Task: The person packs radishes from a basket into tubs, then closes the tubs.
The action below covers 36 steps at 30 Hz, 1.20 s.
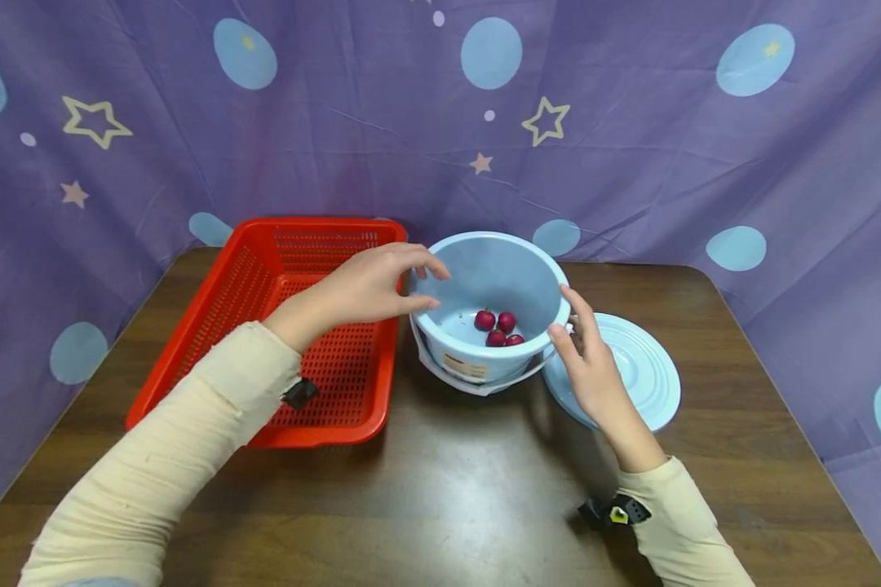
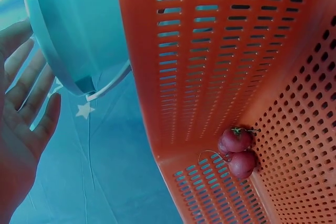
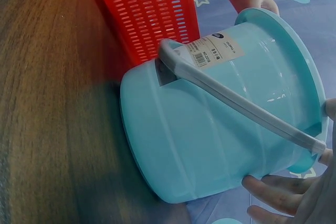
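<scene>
A light blue bucket point(image 1: 484, 359) stands upright on the table, with several small red round fruits point(image 1: 495, 338) on its bottom. My left hand point(image 1: 370, 281) is at the bucket's left rim, fingers spread and apart from the thumb, nothing held. At the right rim my right hand point(image 1: 595, 367) touches the bucket, its fingers loosely extended along the outer wall in the right wrist view. A red perforated basket point(image 1: 389, 359) stands to the left, under my left forearm. Similar red fruits point(image 2: 241, 163) with thin stems lie in its corner in the left wrist view.
A round light blue lid point(image 1: 649, 379) lies on the wooden table point(image 1: 470, 505) to the right, partly behind my right hand. The bucket's pale handle point(image 1: 484, 390) hangs down at the front. A purple patterned cloth point(image 1: 411, 122) hangs behind the table.
</scene>
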Motion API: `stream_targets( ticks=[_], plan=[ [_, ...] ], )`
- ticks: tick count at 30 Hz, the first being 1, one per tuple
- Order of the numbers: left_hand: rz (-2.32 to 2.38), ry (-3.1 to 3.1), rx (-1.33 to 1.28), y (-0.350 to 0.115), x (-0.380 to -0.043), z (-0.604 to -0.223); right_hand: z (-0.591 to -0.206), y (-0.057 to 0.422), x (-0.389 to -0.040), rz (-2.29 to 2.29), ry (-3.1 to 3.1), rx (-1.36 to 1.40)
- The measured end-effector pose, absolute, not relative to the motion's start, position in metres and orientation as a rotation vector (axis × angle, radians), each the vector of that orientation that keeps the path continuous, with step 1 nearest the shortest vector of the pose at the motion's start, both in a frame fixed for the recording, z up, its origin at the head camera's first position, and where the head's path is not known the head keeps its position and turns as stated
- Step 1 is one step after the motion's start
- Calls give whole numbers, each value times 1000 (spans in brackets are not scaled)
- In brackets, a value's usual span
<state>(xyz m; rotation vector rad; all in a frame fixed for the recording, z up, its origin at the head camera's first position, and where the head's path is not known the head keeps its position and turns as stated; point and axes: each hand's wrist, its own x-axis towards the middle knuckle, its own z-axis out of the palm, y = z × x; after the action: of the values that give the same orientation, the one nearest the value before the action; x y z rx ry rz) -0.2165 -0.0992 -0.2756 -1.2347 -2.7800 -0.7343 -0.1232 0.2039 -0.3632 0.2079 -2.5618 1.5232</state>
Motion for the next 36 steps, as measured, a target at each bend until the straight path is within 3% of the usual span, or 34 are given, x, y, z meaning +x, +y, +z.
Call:
stream_targets(
  ticks=[13,36],
  plan=[
    [-909,-2653,-1119,-114,-229,-276,-362,205,-125,1525,-2568,208],
    [-1010,-2872,-685,-168,-269,-315,-362,205,-124,1544,-2560,217]
  ],
)
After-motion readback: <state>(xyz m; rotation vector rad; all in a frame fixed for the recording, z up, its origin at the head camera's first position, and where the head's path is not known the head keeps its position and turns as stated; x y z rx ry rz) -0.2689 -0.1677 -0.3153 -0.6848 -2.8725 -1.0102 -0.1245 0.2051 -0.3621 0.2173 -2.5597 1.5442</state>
